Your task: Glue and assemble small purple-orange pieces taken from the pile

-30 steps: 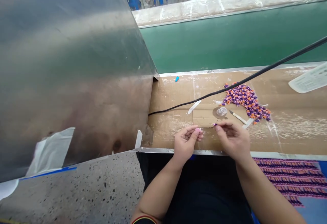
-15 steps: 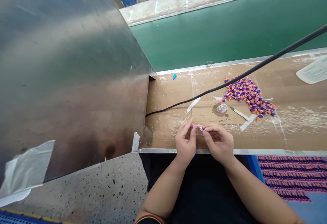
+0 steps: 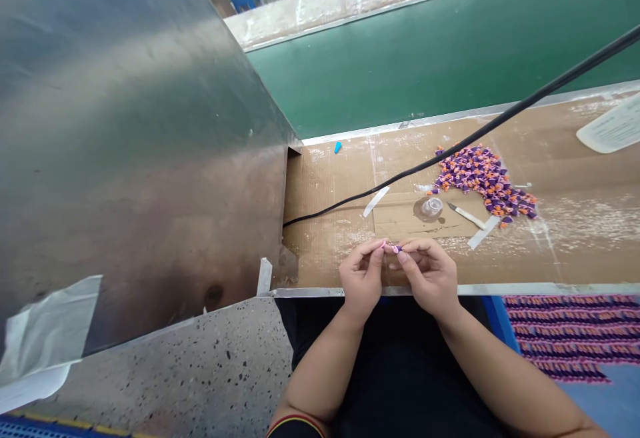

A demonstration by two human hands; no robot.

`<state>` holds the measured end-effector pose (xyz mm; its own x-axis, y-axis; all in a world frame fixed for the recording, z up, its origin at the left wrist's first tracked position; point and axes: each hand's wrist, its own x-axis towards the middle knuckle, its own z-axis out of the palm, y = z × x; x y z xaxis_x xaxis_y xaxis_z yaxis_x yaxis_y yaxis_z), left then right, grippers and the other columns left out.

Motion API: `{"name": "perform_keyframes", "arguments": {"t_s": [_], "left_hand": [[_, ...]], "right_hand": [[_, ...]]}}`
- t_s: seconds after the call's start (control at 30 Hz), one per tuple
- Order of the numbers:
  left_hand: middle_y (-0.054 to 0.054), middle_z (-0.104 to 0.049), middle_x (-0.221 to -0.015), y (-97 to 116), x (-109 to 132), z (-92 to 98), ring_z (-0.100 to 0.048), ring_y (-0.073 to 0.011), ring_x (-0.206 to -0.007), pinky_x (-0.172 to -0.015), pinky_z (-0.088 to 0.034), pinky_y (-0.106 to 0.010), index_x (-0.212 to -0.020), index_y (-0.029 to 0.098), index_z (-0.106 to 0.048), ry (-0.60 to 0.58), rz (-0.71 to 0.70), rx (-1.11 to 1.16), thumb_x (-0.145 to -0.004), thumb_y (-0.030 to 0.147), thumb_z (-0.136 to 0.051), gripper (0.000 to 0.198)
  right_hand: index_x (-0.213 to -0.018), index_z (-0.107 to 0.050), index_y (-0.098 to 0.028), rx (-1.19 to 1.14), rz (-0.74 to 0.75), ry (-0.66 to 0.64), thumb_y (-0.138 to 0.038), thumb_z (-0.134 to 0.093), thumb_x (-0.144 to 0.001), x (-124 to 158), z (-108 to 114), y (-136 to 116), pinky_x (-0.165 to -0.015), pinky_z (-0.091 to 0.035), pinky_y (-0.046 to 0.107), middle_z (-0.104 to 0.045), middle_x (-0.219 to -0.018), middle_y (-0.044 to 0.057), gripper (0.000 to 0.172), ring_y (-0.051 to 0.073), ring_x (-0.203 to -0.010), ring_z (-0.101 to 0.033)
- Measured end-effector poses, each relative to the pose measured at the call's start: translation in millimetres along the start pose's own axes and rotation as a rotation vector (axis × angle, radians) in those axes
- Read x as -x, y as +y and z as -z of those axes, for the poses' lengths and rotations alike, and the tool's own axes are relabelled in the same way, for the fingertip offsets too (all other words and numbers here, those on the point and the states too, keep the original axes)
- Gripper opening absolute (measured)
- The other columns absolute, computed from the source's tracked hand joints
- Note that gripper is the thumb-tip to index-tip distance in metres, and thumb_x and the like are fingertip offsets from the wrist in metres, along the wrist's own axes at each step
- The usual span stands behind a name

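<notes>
Steel panel point(image 3: 125, 158) at far left w/ tape point(image 3: 50, 331) stuck low on it, green belt point(image 3: 425, 71) behind. Cardboard point(image 3: 325, 225) on bench, blue bit point(image 3: 338, 147) near its back edge, black cable point(image 3: 400, 181) lying across it. L hand point(image 3: 363, 277) gripping small pink bit point(image 3: 384, 245) btwn thumb & finger tips, rest of fingers curled loosely, not clenched. R hand point(image 3: 430, 277) gripping tiny purple bit point(image 3: 397, 249) the same way, the two bits just about touching, too small to tell exactly. Best kept to tips only, hands close, wrists low & steady. Right of hands: clear plastic container point(image 3: 431, 207), small knife point(image 3: 465, 215) w/ pale handle, white strip point(image 3: 484, 232), heap of purple & orange bits point(image 3: 480, 181), white sheet point(image 3: 610, 130), rows of purple & orange strips point(image 3: 570, 338) below bench
</notes>
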<state>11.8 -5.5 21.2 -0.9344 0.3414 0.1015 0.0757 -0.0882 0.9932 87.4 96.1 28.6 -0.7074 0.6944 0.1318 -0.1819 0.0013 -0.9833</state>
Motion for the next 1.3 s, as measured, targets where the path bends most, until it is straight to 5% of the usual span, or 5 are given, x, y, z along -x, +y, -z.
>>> {"name": "perform_keyframes", "arguments": {"t_s": [0.33, 0.6, 1.0, 1.3], "left_hand": [[-0.008, -0.081, -0.084, -13, -8, 3.9, -0.079, -0.0192, -0.079, -0.078, -0.066, -0.030, -0.087, 0.020, -0.085, 0.064, 0.219, 0.283, -0.075, 0.059, -0.094, 0.042], [-0.008, -0.082, -0.089, -16, -11, 12.5, -0.077, -0.0183, -0.079, -0.081, -0.066, -0.032, -0.086, 0.020, -0.084, 0.079, 0.371, 0.404, -0.065, 0.057, -0.100, 0.045], [-0.006, -0.081, -0.081, -10, -13, 6.9, -0.077, -0.0134, -0.075, -0.077, -0.063, -0.020, -0.077, 0.023, -0.085, 0.125, 0.321, 0.455, -0.063, 0.052, -0.103, 0.037], [-0.008, -0.082, -0.088, -17, -8, 7.7, -0.079, -0.0173, -0.083, -0.081, -0.065, -0.025, -0.084, 0.023, -0.086, 0.114, 0.166, 0.287, -0.075, 0.052, -0.096, 0.032]], "right_hand": [[-0.098, -0.071, -0.027, 0.032, 0.139, 0.036, -0.029, -0.069, -0.101, 4, -20, 3, -0.068, -0.072, 0.034, -0.080, -0.097, 0.005, 0.004, 0.021, -0.075, -0.081], [-0.102, -0.079, -0.029, 0.302, 0.382, 0.087, -0.015, -0.074, -0.093, -3, -28, 3, -0.070, -0.069, 0.034, -0.083, -0.091, 0.003, 0.017, 0.021, -0.076, -0.080], [-0.104, -0.078, -0.025, 0.394, 0.543, 0.116, -0.006, -0.076, -0.091, -7, -30, 6, -0.071, -0.070, 0.030, -0.083, -0.090, 0.003, 0.024, 0.019, -0.079, -0.081], [-0.106, -0.077, -0.025, 0.433, 0.569, 0.123, -0.008, -0.075, -0.094, -6, -28, 7, -0.072, -0.071, 0.031, -0.083, -0.092, 0.004, 0.021, 0.019, -0.079, -0.081]]}}
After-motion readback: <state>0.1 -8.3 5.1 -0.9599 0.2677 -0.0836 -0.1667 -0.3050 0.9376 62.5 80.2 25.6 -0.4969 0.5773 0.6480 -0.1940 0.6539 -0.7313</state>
